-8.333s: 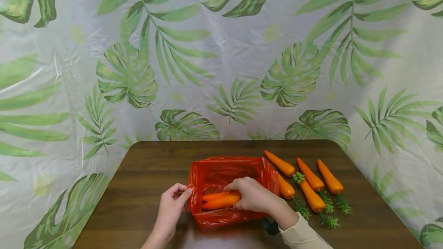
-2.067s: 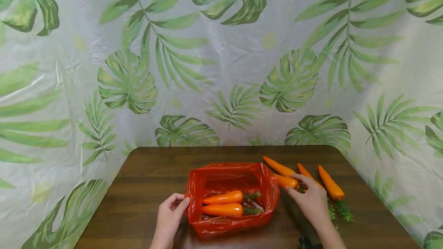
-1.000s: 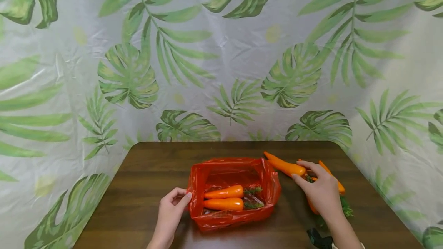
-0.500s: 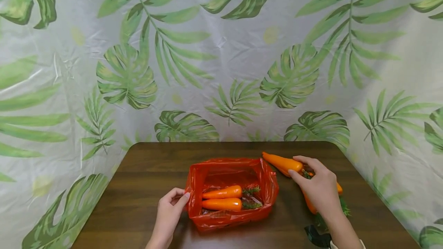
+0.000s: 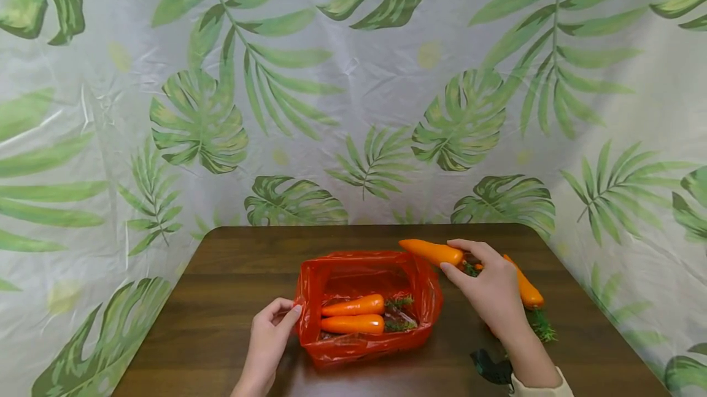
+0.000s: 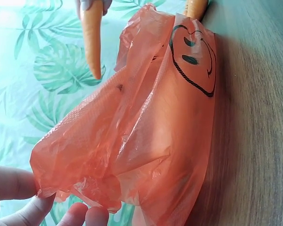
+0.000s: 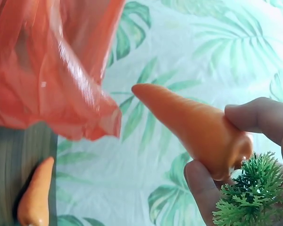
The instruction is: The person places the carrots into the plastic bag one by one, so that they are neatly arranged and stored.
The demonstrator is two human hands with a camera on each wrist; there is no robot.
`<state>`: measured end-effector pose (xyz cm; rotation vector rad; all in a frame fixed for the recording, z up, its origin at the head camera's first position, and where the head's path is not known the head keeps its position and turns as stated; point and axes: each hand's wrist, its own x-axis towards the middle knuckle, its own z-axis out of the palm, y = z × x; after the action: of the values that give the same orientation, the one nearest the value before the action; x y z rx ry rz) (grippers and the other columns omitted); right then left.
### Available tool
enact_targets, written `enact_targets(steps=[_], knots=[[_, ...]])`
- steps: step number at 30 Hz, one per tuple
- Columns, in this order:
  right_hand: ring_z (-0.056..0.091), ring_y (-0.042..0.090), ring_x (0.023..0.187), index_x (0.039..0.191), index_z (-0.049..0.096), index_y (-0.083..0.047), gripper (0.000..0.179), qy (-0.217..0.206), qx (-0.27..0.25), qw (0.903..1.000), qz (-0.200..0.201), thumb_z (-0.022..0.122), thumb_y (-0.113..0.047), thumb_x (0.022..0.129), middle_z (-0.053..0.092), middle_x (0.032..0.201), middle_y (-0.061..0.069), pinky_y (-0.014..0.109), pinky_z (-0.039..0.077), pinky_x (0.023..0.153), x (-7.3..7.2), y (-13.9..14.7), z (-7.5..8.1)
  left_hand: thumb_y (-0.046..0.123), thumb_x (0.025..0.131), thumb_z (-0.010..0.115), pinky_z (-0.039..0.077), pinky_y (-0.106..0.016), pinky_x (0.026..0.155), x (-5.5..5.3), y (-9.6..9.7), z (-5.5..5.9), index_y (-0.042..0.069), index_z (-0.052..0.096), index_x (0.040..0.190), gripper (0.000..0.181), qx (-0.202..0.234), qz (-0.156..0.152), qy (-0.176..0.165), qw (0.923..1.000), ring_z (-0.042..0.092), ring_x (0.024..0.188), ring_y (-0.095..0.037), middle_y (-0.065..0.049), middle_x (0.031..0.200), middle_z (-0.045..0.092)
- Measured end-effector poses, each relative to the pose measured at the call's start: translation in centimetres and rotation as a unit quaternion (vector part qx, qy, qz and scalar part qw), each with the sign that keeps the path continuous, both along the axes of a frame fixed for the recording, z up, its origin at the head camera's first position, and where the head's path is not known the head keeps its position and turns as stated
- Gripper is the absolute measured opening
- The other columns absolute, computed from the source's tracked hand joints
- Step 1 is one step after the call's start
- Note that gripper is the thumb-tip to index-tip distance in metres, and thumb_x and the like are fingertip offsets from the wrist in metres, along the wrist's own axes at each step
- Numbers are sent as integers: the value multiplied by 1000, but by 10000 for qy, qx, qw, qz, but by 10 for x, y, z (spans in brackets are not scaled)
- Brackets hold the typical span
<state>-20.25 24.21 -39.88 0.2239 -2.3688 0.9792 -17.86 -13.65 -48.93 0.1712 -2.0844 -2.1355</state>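
Observation:
A red plastic bag (image 5: 375,348) stands with its mouth spread wide, and two orange carrots (image 5: 353,324) with green tops lie side by side in it. At its left rim my left hand (image 5: 267,339) pinches the plastic between thumb and fingers; the left wrist view shows the bag's side (image 6: 188,117) with a printed smiling face. My right hand (image 5: 491,289) grips another carrot (image 5: 431,251) by its thick end, tip pointing left, raised near the bag's back right corner. In the right wrist view its leafy top (image 7: 254,193) hangs beside the palm.
On the wooden table (image 5: 221,286), another carrot (image 5: 527,289) lies right of my right hand, which partly hides more orange and greenery behind it. A black device (image 5: 488,366) sits at my right wrist. A leaf-print sheet (image 5: 353,90) hangs behind the table.
Earlier my right hand was inside the bag at the carrots, then reached to the pile on the right. It has since lifted a carrot and moved left; the left hand stays at the rim.

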Motion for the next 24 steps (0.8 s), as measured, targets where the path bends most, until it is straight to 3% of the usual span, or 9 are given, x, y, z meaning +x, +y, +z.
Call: enact_targets(steps=[6,13,18,24], knots=[[62,9,93,121,71,-28,39,4,-53,9996,264,84,-32,84,66,110,-10,24,51,75,-4,-13,1,10,94,71,57,-31,70,0,0,0,-5,68,98,15,41,21,-30,10000,65,79,-19,-13,93,67],[61,7,93,120,71,-31,39,-125,-91,9988,460,85,-32,83,65,109,-13,30,53,77,-5,-28,5,10,95,70,58,-34,71,-1,0,1,-5,67,99,16,109,4,-61,9999,65,79,-19,-13,92,67],[60,8,95,120,70,-31,40,-406,-145,9968,677,85,-29,83,65,113,-14,35,53,80,-6,-38,6,10,95,70,58,-33,71,-1,1,3,-5,67,99,16,137,-20,-70,9999,65,79,-19,-13,93,67],[62,8,94,118,70,-34,38,-706,-236,9934,871,85,-29,83,65,116,-13,34,55,75,-11,-51,2,11,94,71,57,-32,70,-1,2,5,-5,67,100,17,79,-46,-70,9999,65,79,-19,-13,94,67]])
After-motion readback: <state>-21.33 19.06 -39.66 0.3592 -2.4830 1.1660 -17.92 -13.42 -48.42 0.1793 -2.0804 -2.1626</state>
